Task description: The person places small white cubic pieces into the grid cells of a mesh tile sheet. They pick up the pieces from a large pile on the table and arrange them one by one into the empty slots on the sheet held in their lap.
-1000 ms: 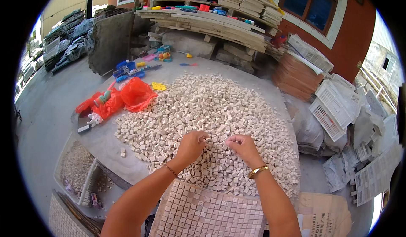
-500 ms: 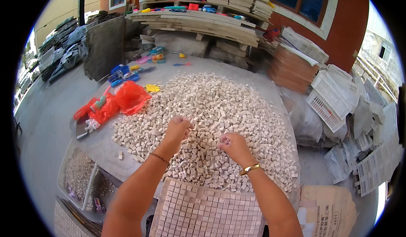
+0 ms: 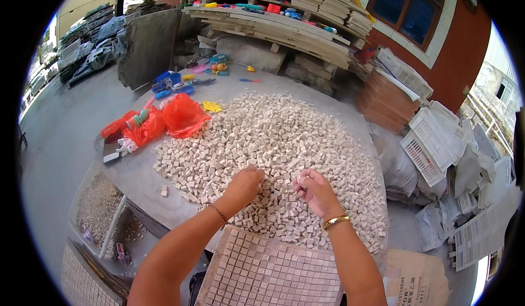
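Observation:
A wide heap of small beige stone mosaic cubes [image 3: 279,125] covers the table. My left hand [image 3: 244,187] is low over the middle of the heap, back upward, its fingers closed and pointing down; whatever they hold is hidden. Just to the right, my right hand [image 3: 318,194] is turned partly palm-up, with a pale stone cube [image 3: 301,181] pinched between thumb and fingers. Below both hands, at the near edge, lies a gridded mosaic board [image 3: 268,265] whose rows of square cells hold cubes. My right forearm passes over its right side.
Red plastic bags [image 3: 183,115], a phone [image 3: 111,151] and small toys lie left of the heap. A white crate [image 3: 114,227] of stone bits stands lower left. White plastic baskets [image 3: 429,145] and stacked brown sheets [image 3: 385,98] are at right. Flattened cardboard [image 3: 418,276] lies near right.
My left hand has moved right and slightly nearer to me. My right hand has shifted slightly right and turned its palm upward, showing the cube. The whole view has tilted a little.

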Action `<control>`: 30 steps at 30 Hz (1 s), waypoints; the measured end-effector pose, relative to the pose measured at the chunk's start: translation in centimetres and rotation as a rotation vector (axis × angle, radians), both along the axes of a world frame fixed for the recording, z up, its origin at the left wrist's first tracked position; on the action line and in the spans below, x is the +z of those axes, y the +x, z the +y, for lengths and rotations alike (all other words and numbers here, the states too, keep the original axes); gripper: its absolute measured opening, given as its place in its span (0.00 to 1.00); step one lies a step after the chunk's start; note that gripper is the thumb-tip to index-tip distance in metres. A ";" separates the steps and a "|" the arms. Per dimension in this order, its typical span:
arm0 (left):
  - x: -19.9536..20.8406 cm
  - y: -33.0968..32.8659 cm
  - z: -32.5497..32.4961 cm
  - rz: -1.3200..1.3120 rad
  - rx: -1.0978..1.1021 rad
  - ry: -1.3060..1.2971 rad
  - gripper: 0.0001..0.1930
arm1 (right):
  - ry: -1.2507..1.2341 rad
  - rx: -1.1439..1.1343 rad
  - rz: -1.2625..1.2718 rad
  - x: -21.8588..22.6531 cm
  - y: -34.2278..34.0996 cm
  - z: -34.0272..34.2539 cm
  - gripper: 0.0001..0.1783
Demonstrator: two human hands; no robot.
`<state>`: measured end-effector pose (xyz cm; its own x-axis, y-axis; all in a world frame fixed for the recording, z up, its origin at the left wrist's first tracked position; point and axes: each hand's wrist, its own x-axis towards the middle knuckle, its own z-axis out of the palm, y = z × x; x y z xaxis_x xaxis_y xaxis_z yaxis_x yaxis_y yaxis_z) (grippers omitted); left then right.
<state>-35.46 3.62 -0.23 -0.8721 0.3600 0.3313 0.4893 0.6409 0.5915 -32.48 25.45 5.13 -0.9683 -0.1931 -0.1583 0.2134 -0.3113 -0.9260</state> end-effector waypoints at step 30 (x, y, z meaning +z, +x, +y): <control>2.9 10.4 -0.5 -1.001 -0.089 0.748 0.06 | -0.070 0.174 -0.109 -3.3 7.3 0.7 0.13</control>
